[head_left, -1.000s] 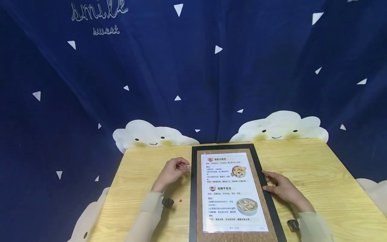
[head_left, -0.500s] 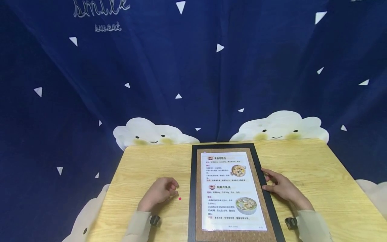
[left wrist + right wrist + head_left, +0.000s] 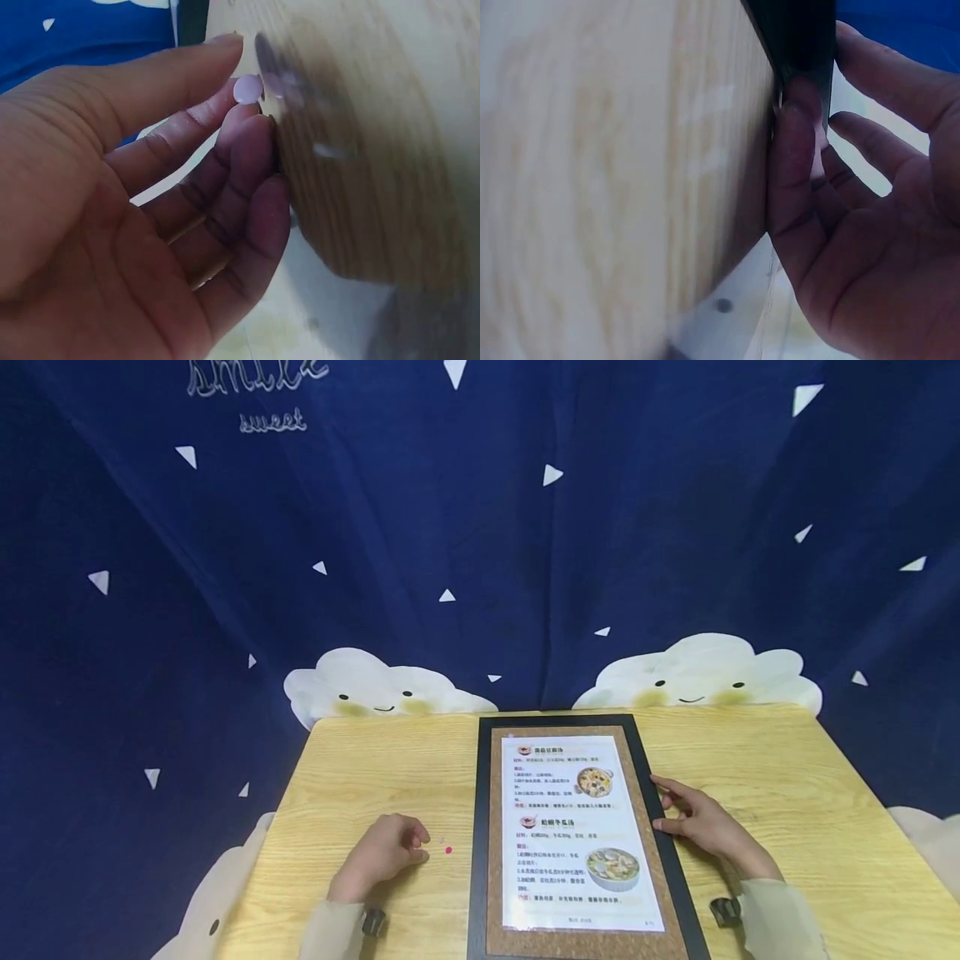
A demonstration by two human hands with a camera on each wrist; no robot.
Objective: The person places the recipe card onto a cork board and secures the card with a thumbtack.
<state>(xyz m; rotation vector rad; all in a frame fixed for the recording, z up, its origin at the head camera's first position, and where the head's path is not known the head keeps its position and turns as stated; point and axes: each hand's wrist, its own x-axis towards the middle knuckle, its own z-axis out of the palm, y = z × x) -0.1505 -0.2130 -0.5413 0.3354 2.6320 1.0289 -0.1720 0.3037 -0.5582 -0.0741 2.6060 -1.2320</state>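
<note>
A black-framed cork board lies on the wooden table, bearing a printed recipe sheet. My right hand touches the board's right edge, thumb and fingers against the outer side of the frame; in the right wrist view the fingertips meet the dark frame. My left hand is left of the board, fingers loosely bent. By its fingertips lie a red thumbtack and a small pale pink one. In the left wrist view a pale pink disc shows at the index fingertip, the thumb apart from it.
A pale pink dot sits at the sheet's upper left corner. The table backs onto a dark blue curtain printed with clouds and triangles. A dark device is strapped at each wrist.
My left hand has drawn away from the board's left edge, leftward and toward me. A small pale pink tack now shows beside the red one. The right hand stays at the right edge.
</note>
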